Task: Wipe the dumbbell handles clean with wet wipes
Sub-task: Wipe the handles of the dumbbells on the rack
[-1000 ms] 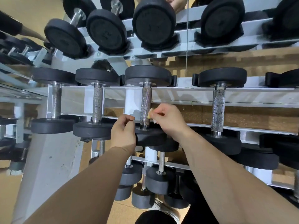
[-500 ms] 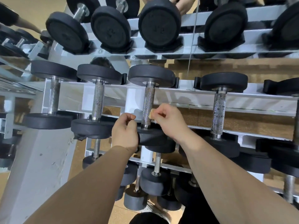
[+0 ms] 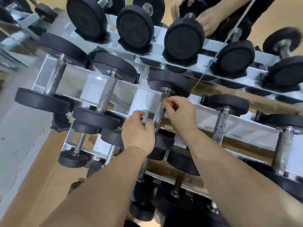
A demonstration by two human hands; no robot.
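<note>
Up the dumbbell handle (image 3: 159, 112), the right hand (image 3: 180, 115) has slid higher.

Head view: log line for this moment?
left grip: holding dumbbell head | right grip: fingertips at upper handle | wipe: not discernible

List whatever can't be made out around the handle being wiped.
Head view:
Wipe: blur and the pinched fingertips of the right hand at the handle hide whether one is there.
Left hand: its own back hides what its fingers hold.
Near weight head: partly covered by the left hand.
Markings on the top-row end faces: too blurred to read.
</note>
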